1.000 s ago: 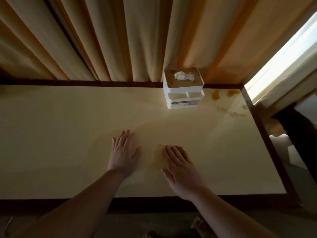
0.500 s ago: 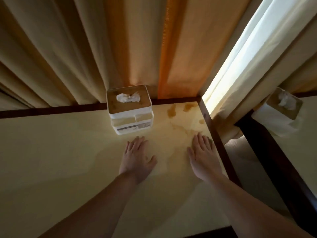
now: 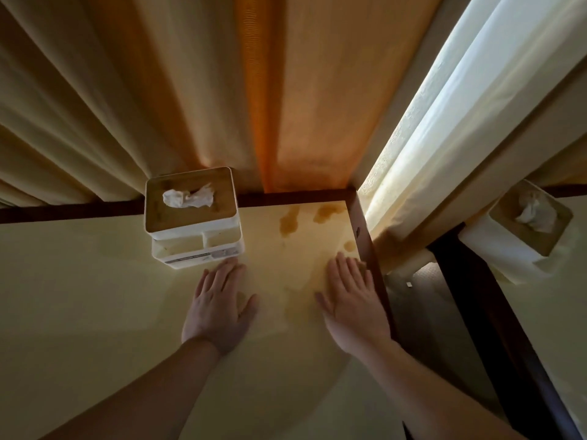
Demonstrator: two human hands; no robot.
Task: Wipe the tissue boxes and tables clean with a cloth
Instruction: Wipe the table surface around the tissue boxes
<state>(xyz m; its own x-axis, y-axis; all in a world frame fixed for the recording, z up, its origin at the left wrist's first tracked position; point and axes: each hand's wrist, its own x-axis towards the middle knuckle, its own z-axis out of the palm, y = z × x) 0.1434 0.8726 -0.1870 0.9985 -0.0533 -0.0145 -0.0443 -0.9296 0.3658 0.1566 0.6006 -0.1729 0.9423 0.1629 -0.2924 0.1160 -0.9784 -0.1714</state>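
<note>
A: Head view, item one: your hands?

B: Your left hand [image 3: 219, 308] lies flat on the table [image 3: 79, 296], fingers straight, grasping nothing. Your right hand [image 3: 351, 296] lies flat the same way, released, just beside the table's dark right edge. No cloth shows in either hand or anywhere in view.

A: Item two: the tissue box?

B: The tissue box [image 3: 193, 217] stands upright at the table's back edge, a tissue poking from its top. It lies at about 11 o'clock from your left hand, whose fingertips [image 3: 233, 265] sit just beside its front base. Its long axis runs left to right. Your left hand is the nearer one.

A: Item three: the dirt?

B: Brown stains [image 3: 289, 222] lie at 12 o'clock, between both hands and the back corner. A second tissue box [image 3: 530, 225] sits on the neighbouring table at 2 o'clock, well apart.
</note>
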